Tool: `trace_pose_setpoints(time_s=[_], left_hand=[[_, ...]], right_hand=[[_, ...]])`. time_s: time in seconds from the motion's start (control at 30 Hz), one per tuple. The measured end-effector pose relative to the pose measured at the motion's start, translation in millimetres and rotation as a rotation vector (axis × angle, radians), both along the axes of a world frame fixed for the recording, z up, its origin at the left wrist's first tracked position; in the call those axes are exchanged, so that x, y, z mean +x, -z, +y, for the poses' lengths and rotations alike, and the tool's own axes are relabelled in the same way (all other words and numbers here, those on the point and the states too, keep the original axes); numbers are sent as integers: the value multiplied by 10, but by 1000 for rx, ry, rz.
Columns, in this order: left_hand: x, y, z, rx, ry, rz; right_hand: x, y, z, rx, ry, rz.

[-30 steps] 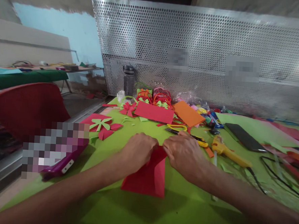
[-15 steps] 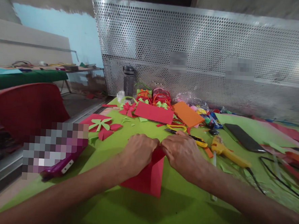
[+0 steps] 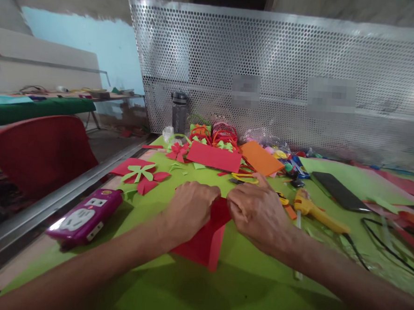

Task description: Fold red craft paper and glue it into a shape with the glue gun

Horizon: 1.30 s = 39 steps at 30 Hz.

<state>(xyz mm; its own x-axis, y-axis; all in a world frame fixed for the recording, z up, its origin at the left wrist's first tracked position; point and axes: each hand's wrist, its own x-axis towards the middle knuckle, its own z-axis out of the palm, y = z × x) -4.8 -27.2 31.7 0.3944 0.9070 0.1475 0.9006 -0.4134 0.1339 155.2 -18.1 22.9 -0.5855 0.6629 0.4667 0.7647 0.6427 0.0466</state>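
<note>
A sheet of red craft paper (image 3: 201, 243) with a fold along its right side is held just above the green table cover (image 3: 143, 282). My left hand (image 3: 193, 210) is closed on its upper left part, fingers curled over the edge. My right hand (image 3: 258, 209) grips the upper right corner, with its index finger pointing away from me. The fingertips of both hands are hidden behind the knuckles. Behind my right hand lie yellow-handled scissors (image 3: 244, 177) and a yellow cutter, mostly covered by the hand. A yellow glue gun (image 3: 319, 213) rests to the right.
A purple box-shaped device (image 3: 87, 213) sits at the left. Cut paper flowers (image 3: 139, 172), a red card (image 3: 214, 156) and orange sheets (image 3: 261, 158) lie farther back. A black phone (image 3: 338, 190) is at the right, a bottle (image 3: 179, 113) by the perforated metal panel (image 3: 213, 57).
My right hand has shifted slightly right, widening the gap between my hands, and its index finger has lifted. More red paper shows between them, and the sheet's lower edge has swung slightly left.
</note>
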Motion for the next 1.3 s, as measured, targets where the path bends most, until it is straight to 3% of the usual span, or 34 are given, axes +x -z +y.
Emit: trace_pose_setpoints(time_s=[0.6, 1.0, 1.17, 1.3], left_hand=[[-22, 54, 50, 53, -7, 50], [18, 37, 13, -30, -49, 45], [15, 51, 31, -16, -62, 41], [29, 76, 23, 1, -55, 25]], right_hand=[[3, 9, -18, -10, 41, -60], [0, 0, -11, -152, 105, -136], [-13, -23, 18, -233, 100, -39], [-39, 28, 15, -193, 81, 1]])
